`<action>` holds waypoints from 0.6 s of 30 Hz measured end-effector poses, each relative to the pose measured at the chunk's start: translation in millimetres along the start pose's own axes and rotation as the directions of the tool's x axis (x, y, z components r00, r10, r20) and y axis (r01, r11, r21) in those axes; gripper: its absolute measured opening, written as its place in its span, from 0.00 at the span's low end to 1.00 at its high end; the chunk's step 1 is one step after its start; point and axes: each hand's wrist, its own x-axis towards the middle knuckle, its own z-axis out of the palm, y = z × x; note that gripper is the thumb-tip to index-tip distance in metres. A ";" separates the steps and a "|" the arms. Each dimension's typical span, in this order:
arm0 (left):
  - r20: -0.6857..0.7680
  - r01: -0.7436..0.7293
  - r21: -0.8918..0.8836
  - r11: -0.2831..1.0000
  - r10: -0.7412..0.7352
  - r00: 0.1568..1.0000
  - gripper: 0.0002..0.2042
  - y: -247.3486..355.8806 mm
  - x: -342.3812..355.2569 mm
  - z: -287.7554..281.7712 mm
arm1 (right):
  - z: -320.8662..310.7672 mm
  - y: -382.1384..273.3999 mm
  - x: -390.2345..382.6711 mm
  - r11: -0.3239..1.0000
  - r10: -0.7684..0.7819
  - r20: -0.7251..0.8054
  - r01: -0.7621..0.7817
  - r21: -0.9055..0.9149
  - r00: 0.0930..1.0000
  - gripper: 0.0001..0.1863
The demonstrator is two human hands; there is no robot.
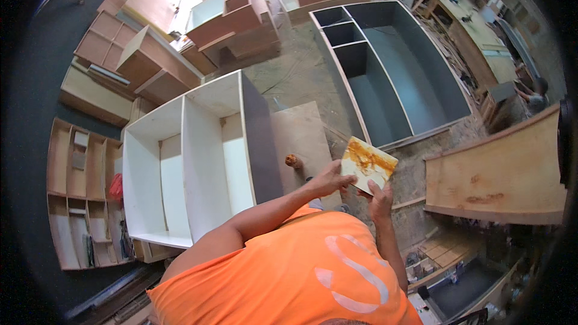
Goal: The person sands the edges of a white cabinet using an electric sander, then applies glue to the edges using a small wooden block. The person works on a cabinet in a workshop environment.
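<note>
I hold a small square cream board point(368, 157), smeared with orange-brown stuff on its upper face, out in front of my body. My left hand point(330, 179) grips its left side, and my right hand point(379, 200) has its lower right edge, thumb on top. Just left of the board, a small cylindrical container point(293, 161) with a brown-stained top stands on a plain sheet point(301, 120). Whatever is under the board is hidden.
A white two-bay cabinet point(214, 150) is beside me on the left, a long grey-lined cabinet point(403, 72) ahead right, a curved plywood piece point(494, 174) at right. Wooden cabinets point(156, 66) crowd the back left. Another person point(534, 99) works at the far right.
</note>
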 end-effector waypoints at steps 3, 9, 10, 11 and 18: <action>0.052 0.024 -0.041 0.999 -0.022 0.998 0.21 -5.6 1.5 -8.4 | 0.3 -0.8 2.5 0.998 0.046 0.026 -0.045 -0.039 0.999 0.17; 0.036 0.056 -0.087 0.995 -0.053 0.998 0.17 -5.1 -8.2 -14.0 | 11.1 -13.0 0.4 1.000 -0.029 0.069 0.029 0.001 0.997 0.18; 0.032 0.088 -0.140 0.986 -0.084 0.996 0.16 -6.5 -5.3 -15.1 | 10.3 -12.3 2.5 0.999 -0.036 0.084 0.035 0.013 0.996 0.18; 0.027 0.118 -0.193 0.974 -0.115 0.993 0.15 -7.4 -2.3 -15.6 | 10.9 -17.1 0.9 0.998 -0.052 0.081 0.050 0.028 0.995 0.19; -0.021 0.161 -0.101 0.982 -0.164 0.986 0.17 6.2 -8.0 -1.0 | 8.5 6.9 -10.1 0.949 -0.095 0.069 0.069 0.307 0.993 0.23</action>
